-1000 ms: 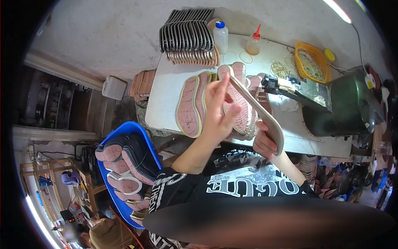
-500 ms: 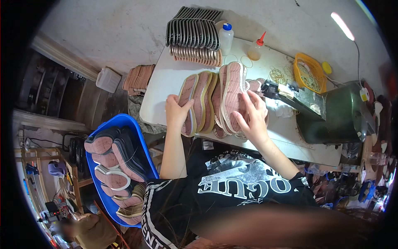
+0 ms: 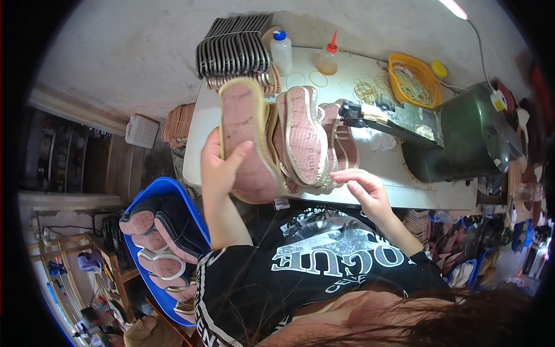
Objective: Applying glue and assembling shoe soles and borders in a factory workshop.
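Note:
My left hand (image 3: 222, 165) is closed around a pink shoe insole (image 3: 247, 136) with a yellow edge, thumb pressed on its face. The insole is raised and covers part of the row behind it. Beside it on the table stands a row of similar insoles (image 3: 304, 136), pink with pale or yellow rims, partly overlapping. My right hand (image 3: 367, 191) is at the near right end of that row, fingers stretched toward the lower edges and thumb apart. Its fingertips are at the insoles' rims; whether they touch is hard to tell.
A green machine (image 3: 462, 133) with a projecting arm stands right on the white table (image 3: 404, 194). Behind are a yellow basket (image 3: 415, 81) of rubber bands, two bottles (image 3: 281, 55), and a bundle of black strips (image 3: 231, 49). A blue tub (image 3: 193, 217) of soles stands at lower left.
My left hand has lifted the yellow-edged insole from the left end of the row. My right hand has drawn back from the pale-rimmed insoles to their near edge. The view has shifted.

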The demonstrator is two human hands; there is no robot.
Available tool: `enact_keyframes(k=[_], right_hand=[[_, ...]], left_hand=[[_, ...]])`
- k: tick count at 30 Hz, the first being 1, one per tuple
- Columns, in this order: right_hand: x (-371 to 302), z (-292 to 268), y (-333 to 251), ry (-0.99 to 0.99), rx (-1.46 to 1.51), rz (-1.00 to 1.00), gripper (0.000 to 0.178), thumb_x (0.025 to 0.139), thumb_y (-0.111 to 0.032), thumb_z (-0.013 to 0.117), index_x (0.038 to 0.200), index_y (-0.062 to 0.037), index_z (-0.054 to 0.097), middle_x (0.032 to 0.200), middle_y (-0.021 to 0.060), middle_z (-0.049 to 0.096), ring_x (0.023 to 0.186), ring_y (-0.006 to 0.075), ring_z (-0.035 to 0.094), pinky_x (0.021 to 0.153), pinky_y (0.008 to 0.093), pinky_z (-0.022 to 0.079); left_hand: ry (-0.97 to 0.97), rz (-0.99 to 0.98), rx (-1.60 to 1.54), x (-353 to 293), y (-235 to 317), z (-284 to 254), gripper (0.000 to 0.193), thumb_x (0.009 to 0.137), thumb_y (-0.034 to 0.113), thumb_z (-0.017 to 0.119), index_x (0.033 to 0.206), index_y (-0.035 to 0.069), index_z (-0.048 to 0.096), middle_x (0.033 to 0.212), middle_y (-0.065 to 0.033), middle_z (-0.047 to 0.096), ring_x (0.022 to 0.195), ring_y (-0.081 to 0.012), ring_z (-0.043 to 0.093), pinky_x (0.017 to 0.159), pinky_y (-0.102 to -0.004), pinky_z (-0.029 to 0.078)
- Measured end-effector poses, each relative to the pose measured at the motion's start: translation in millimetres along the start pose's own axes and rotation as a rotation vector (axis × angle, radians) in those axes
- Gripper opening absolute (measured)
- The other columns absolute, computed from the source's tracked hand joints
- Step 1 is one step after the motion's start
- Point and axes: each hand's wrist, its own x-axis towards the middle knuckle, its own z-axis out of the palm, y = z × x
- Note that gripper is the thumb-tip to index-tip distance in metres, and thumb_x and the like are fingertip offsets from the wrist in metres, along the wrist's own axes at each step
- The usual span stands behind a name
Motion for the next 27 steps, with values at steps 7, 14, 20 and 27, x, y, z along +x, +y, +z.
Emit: enact_keyframes(k=[7, 14, 20, 27], right_hand=[[19.8, 2.7, 9.4, -0.02, 0.927, 0.108, 0.055, 0.089, -0.039, 0.063, 0.124, 0.0012, 0.05, 0.117, 0.0096, 0.06, 0.103, 0.0167, 0.059, 0.09, 0.0322, 0.048], [16.8, -35.7, 42.7, -0.182, 0.733, 0.123, 0.044, 0.084, -0.023, 0.073, 0.116, 0.0018, 0.058, 0.106, 0.0049, 0.063, 0.096, 0.013, 0.061, 0.085, 0.0278, 0.05], [15.7, -48.8, -19.2, -0.058, 0.45, 0.193, 0.02, 0.089, -0.015, 0.066, 0.089, 0.0042, 0.07, 0.075, 0.0037, 0.066, 0.065, 0.0073, 0.058, 0.06, 0.0239, 0.048], [21.8, -42.5, -38.2, 0.141, -0.103, 0.009, 0.017, 0.089, -0.009, 0.061, 0.085, 0.0055, 0.069, 0.067, -0.0016, 0.063, 0.065, 0.0027, 0.052, 0.059, 0.0219, 0.046]], left_hand=[[-0.428, -0.157, -0.354, -5.5, -28.5, 119.9, 0.041, 0.085, 0.015, 0.07, 0.118, -0.002, 0.05, 0.107, -0.0089, 0.063, 0.096, -0.0136, 0.061, 0.088, -0.0289, 0.047], [-0.633, -0.182, -0.351, -9.8, -35.2, 157.7, 0.036, 0.087, 0.01, 0.067, 0.118, 0.0, 0.051, 0.106, -0.0071, 0.064, 0.094, -0.0115, 0.06, 0.085, -0.0259, 0.048], [-0.458, -0.012, -0.055, -9.7, -33.8, 152.4, 0.04, 0.085, 0.01, 0.07, 0.118, 0.0, 0.051, 0.11, -0.0071, 0.063, 0.097, -0.0119, 0.06, 0.087, -0.0283, 0.048], [-0.396, 0.024, -0.009, 9.8, -16.2, 171.1, 0.051, 0.073, 0.012, 0.08, 0.111, -0.002, 0.05, 0.097, -0.0097, 0.064, 0.09, -0.0149, 0.062, 0.083, -0.0287, 0.049]])
